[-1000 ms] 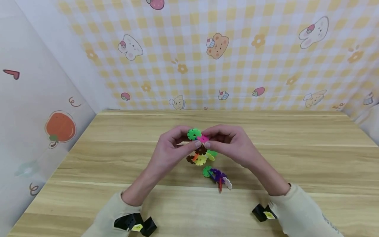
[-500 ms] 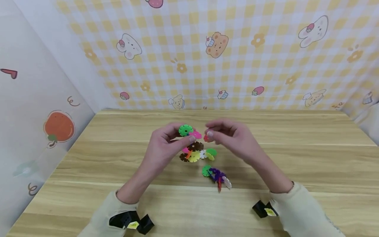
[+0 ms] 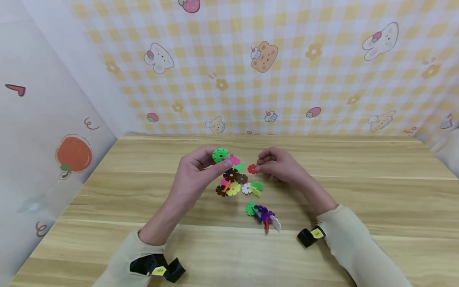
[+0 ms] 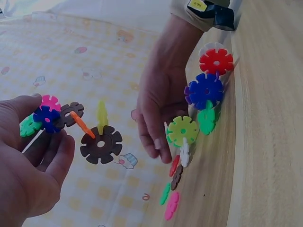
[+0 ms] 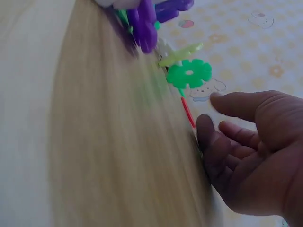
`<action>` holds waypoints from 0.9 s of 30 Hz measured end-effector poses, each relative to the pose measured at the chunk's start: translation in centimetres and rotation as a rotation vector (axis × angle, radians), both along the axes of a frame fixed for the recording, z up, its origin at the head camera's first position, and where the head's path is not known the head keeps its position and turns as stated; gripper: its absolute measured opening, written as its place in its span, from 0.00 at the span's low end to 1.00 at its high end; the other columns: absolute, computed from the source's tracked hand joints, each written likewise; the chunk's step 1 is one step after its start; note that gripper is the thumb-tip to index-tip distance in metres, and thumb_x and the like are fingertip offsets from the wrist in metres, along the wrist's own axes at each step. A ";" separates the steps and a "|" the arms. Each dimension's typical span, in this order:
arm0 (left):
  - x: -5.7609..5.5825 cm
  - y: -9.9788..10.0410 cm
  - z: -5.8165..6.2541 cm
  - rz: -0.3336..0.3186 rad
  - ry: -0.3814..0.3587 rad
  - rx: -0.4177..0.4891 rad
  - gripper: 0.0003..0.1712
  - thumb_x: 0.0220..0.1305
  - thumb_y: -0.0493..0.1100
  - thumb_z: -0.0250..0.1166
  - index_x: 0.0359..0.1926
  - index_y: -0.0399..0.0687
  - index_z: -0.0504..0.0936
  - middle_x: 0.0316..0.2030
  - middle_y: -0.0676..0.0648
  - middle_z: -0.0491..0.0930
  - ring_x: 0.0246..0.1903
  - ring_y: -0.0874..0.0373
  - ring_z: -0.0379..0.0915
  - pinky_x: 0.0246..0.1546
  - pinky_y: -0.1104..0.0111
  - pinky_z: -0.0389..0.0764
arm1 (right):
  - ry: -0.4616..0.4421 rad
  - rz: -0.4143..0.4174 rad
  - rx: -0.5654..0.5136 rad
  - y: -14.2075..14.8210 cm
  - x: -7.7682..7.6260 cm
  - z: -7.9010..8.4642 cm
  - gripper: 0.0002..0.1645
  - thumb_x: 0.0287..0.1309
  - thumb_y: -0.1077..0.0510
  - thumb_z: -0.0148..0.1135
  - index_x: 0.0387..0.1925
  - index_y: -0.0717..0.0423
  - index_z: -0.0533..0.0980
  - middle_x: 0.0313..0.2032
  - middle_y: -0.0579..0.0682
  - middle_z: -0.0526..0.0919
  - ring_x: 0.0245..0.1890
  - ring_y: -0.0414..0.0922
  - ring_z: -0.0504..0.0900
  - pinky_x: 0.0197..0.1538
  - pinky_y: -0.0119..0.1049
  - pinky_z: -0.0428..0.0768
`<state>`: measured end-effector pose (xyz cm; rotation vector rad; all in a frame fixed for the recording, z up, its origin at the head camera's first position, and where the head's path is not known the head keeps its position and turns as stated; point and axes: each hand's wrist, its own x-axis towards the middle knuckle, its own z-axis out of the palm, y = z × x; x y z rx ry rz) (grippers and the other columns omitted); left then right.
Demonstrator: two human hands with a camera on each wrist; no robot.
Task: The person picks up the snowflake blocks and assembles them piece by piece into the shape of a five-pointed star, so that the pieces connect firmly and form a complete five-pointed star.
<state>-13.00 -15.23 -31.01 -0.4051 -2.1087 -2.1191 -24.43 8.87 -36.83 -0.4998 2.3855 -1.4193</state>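
My left hand (image 3: 190,179) pinching flower-disc chain (image 4: 82,125), raised. Right of chain, on wooden table (image 3: 365,191): white disc (image 3: 245,190), red disc (image 3: 250,170). Farther right, nearer me than chain: purple-green cluster (image 3: 269,215). Farthest right: my right hand (image 3: 281,165), fingers loose, nothing grasped.

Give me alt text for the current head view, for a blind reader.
A left hand holds a chain of colourful discs over a wooden table; the right hand is beside a red disc. A partly purple cluster lies nearer the person.
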 end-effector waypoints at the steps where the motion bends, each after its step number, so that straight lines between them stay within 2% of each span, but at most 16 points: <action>1: 0.0 0.0 0.0 -0.002 0.001 -0.002 0.10 0.67 0.35 0.69 0.48 0.36 0.84 0.40 0.48 0.86 0.41 0.54 0.83 0.51 0.61 0.86 | 0.036 0.022 0.020 -0.2 -0.1 -0.2 0.27 0.63 0.57 0.70 0.60 0.64 0.73 0.54 0.60 0.82 0.47 0.52 0.83 0.47 0.41 0.83; 5: -0.1 0.0 -0.2 -0.012 0.001 -0.014 0.11 0.66 0.35 0.69 0.48 0.37 0.84 0.39 0.49 0.86 0.39 0.55 0.82 0.50 0.61 0.86 | 0.223 0.092 0.129 -0.8 -0.3 -0.9 0.31 0.59 0.57 0.73 0.63 0.59 0.75 0.57 0.56 0.83 0.55 0.52 0.81 0.59 0.48 0.79; 7: -0.1 0.1 -0.3 -0.011 -0.002 -0.022 0.11 0.67 0.36 0.70 0.48 0.38 0.84 0.39 0.49 0.86 0.40 0.55 0.82 0.50 0.61 0.86 | 0.294 0.116 0.178 -1.0 -0.3 -1.0 0.31 0.58 0.57 0.74 0.63 0.56 0.77 0.57 0.54 0.83 0.53 0.51 0.81 0.58 0.49 0.79; 10: -0.1 0.1 -0.4 -0.014 -0.002 -0.033 0.11 0.67 0.37 0.70 0.48 0.39 0.84 0.41 0.48 0.86 0.41 0.53 0.83 0.51 0.60 0.86 | 0.349 0.138 0.219 -1.1 -0.2 -1.2 0.27 0.60 0.56 0.73 0.60 0.56 0.79 0.54 0.53 0.84 0.48 0.49 0.81 0.54 0.48 0.80; 17: 0.0 0.0 -0.5 -0.014 -0.002 -0.058 0.11 0.67 0.38 0.70 0.48 0.41 0.85 0.41 0.47 0.87 0.41 0.53 0.83 0.50 0.60 0.86 | 0.384 0.212 0.336 -1.1 -0.1 -0.9 0.21 0.63 0.55 0.69 0.54 0.62 0.79 0.44 0.52 0.86 0.43 0.47 0.82 0.53 0.47 0.83; 23: 0.0 0.1 -0.4 -0.015 0.008 -0.062 0.10 0.68 0.37 0.69 0.49 0.40 0.85 0.42 0.46 0.86 0.39 0.54 0.82 0.45 0.64 0.86 | 0.385 0.257 0.425 -1.1 0.2 -0.4 0.21 0.66 0.54 0.67 0.54 0.62 0.78 0.43 0.52 0.84 0.43 0.47 0.82 0.52 0.47 0.83; 27: 0.0 0.1 -0.6 -0.010 0.008 -0.058 0.10 0.68 0.35 0.69 0.49 0.39 0.84 0.42 0.46 0.86 0.38 0.55 0.82 0.43 0.66 0.86 | 0.359 0.254 0.435 -1.3 0.4 -0.4 0.16 0.65 0.55 0.67 0.49 0.59 0.78 0.40 0.51 0.83 0.39 0.45 0.80 0.47 0.43 0.82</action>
